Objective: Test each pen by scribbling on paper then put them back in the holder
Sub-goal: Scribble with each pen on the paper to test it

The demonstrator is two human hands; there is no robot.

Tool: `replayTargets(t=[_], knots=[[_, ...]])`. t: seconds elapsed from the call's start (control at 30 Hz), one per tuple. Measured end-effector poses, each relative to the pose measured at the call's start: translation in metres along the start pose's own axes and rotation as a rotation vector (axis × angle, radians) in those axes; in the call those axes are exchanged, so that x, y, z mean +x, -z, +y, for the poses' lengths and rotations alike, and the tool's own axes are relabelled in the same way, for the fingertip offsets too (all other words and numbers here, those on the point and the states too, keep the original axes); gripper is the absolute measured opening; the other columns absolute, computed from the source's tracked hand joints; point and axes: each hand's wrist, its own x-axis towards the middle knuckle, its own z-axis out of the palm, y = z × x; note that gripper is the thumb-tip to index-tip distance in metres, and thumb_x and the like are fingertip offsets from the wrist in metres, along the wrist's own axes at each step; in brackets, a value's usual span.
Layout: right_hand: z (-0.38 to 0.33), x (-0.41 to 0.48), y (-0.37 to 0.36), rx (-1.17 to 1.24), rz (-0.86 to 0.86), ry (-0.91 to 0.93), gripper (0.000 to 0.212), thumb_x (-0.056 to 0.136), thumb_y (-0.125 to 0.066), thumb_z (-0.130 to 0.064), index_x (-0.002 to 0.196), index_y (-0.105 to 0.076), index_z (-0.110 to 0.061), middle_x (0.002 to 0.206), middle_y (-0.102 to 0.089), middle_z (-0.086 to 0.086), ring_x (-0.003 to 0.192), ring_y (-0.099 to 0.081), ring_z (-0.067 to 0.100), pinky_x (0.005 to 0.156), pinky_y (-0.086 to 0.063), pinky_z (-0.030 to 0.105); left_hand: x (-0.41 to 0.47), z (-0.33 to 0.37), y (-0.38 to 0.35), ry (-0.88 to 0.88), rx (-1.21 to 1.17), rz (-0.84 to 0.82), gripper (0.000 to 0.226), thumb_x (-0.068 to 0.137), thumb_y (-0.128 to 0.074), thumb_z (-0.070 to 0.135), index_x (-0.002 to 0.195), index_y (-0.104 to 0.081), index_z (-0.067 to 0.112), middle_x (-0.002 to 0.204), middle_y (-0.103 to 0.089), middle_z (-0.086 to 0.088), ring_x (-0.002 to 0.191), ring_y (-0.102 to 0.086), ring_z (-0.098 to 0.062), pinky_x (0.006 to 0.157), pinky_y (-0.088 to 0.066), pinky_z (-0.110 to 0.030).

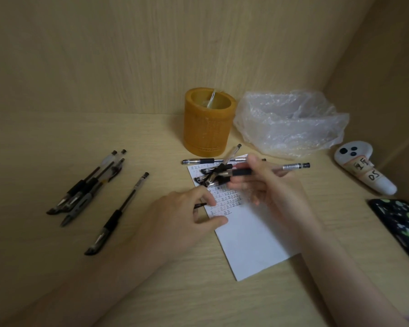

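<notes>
A white sheet of paper (pixel 253 239) lies on the desk, its upper part covered with small scribbles. My right hand (pixel 265 185) grips a black gel pen (pixel 291 166) held level above the sheet's top, its end pointing right. Under that hand lies a pile of several capped pens (pixel 213 175). My left hand (pixel 187 213) rests on the paper's left edge, with a pen cap (pixel 200 205) pinched in its fingers. The yellow cylindrical holder (pixel 208 123) stands upright behind the paper. More capped pens lie to the left: a bunch (pixel 87 185) and a single one (pixel 118 213).
A crumpled clear plastic bag (pixel 291 123) sits right of the holder. A white controller with paper labels (pixel 364 168) lies at the far right, and a dark phone with green spots (pixel 401 225) is near the right edge. Wooden walls close in behind and to the right.
</notes>
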Motion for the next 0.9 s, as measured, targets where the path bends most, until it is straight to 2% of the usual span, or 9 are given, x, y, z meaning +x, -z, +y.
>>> replayTargets(t=[0.07, 0.17, 0.27, 0.4, 0.5, 0.6, 0.7, 0.9], knots=[[0.002, -0.004, -0.002, -0.154, 0.050, 0.056, 0.036, 0.075, -0.073, -0.030, 0.077, -0.066, 0.006, 0.060, -0.065, 0.016, 0.046, -0.057, 0.015, 0.039, -0.033, 0.020, -0.001, 0.001, -0.001, -0.007, 0.028, -0.020, 0.038, 0.067, -0.063, 0.065, 0.094, -0.053, 0.040, 0.069, -0.055, 0.021, 0.082, -0.059, 0.000, 0.076, -0.049, -0.027], [0.008, -0.006, -0.003, -0.214, 0.138, 0.060, 0.028, 0.074, -0.079, -0.019, 0.059, -0.057, -0.009, 0.048, -0.049, 0.007, 0.039, -0.040, 0.012, 0.039, -0.031, 0.016, 0.000, -0.001, -0.002, -0.017, 0.060, -0.025, 0.038, 0.068, -0.064, 0.064, 0.095, -0.053, 0.040, 0.066, -0.056, 0.021, 0.084, -0.060, -0.001, 0.075, -0.048, -0.026], [0.016, -0.008, -0.005, -0.196, 0.165, 0.038, 0.031, 0.082, -0.072, -0.018, 0.060, -0.052, -0.013, 0.046, -0.049, 0.004, 0.039, -0.043, 0.014, 0.042, -0.036, 0.020, 0.000, -0.001, -0.004, -0.016, 0.081, -0.021, 0.039, 0.068, -0.063, 0.064, 0.095, -0.052, 0.040, 0.071, -0.064, 0.012, 0.085, -0.061, -0.002, 0.075, -0.049, -0.028], [0.018, -0.012, -0.007, -0.271, 0.114, 0.104, 0.033, 0.081, -0.074, -0.022, 0.057, -0.055, -0.008, 0.044, -0.055, 0.009, 0.038, -0.048, 0.017, 0.047, -0.041, 0.021, 0.000, -0.001, -0.004, -0.008, 0.110, -0.021, 0.040, 0.068, -0.063, 0.065, 0.098, -0.051, 0.040, 0.081, -0.064, 0.014, 0.086, -0.060, -0.002, 0.074, -0.049, -0.027], [0.021, -0.013, -0.009, -0.364, 0.192, 0.147, 0.041, 0.078, -0.076, -0.026, 0.051, -0.051, -0.009, 0.041, -0.047, 0.004, 0.039, -0.040, 0.009, 0.045, -0.034, 0.018, 0.000, 0.000, -0.004, -0.002, 0.119, -0.036, 0.040, 0.068, -0.062, 0.065, 0.098, -0.050, 0.042, 0.080, -0.064, 0.014, 0.085, -0.060, -0.001, 0.074, -0.049, -0.027], [0.026, -0.011, -0.008, -0.398, 0.236, 0.175, 0.042, 0.082, -0.071, -0.013, 0.048, -0.046, -0.011, 0.044, -0.038, -0.005, 0.042, -0.032, 0.004, 0.043, -0.027, 0.014, 0.000, 0.001, -0.003, 0.004, 0.126, -0.052, 0.039, 0.069, -0.062, 0.065, 0.099, -0.050, 0.043, 0.080, -0.064, 0.013, 0.081, -0.060, 0.001, 0.072, -0.049, -0.025], [0.029, -0.011, -0.007, -0.441, 0.238, 0.190, 0.042, 0.083, -0.065, -0.006, 0.047, -0.043, -0.011, 0.042, -0.036, -0.009, 0.042, -0.031, 0.004, 0.044, -0.027, 0.014, 0.000, 0.001, -0.003, 0.005, 0.127, -0.051, 0.040, 0.069, -0.062, 0.064, 0.100, -0.050, 0.042, 0.081, -0.064, 0.013, 0.079, -0.060, 0.001, 0.072, -0.049, -0.026], [0.032, -0.011, -0.005, -0.467, 0.218, 0.221, 0.044, 0.082, -0.064, -0.005, 0.045, -0.042, -0.013, 0.042, -0.038, -0.010, 0.043, -0.033, 0.003, 0.046, -0.029, 0.013, 0.000, 0.000, -0.003, -0.002, 0.126, -0.051, 0.039, 0.070, -0.061, 0.065, 0.100, -0.050, 0.043, 0.079, -0.061, 0.017, 0.087, -0.059, 0.001, 0.076, -0.050, -0.027]])
